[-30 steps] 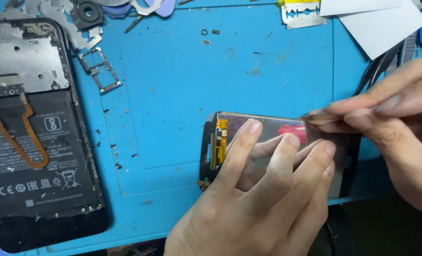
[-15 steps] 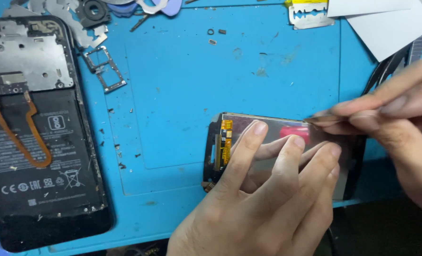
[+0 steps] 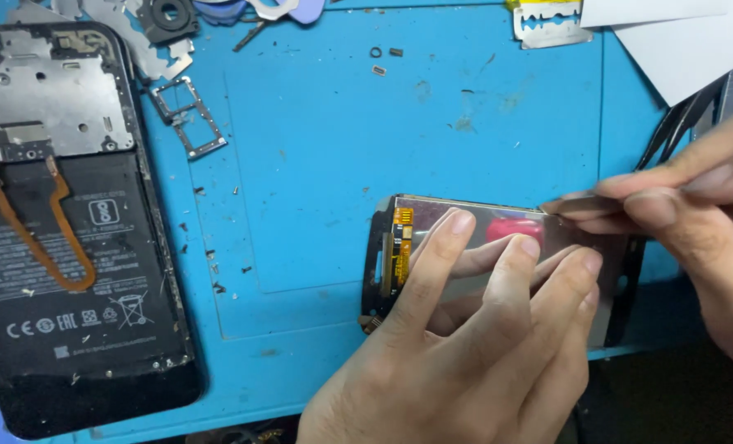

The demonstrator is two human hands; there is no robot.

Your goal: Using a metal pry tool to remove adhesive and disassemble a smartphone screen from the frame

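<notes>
A phone display panel lies back side up on the blue work mat, its shiny metal backing reflecting my fingers, with an orange flex strip at its left end. My left hand presses three fingers flat on the panel, holding it down. My right hand pinches a thin metal blade whose tip rests at the panel's upper edge.
An opened black phone body with battery and orange flex cable lies at the left. A metal card tray, small metal parts and a camera ring sit at the top left. A razor blade, white paper and black tweezers lie at the top right.
My hands and the panel keep nearly the same pose; the view has shifted slightly. The blade stays at the panel's top edge.
</notes>
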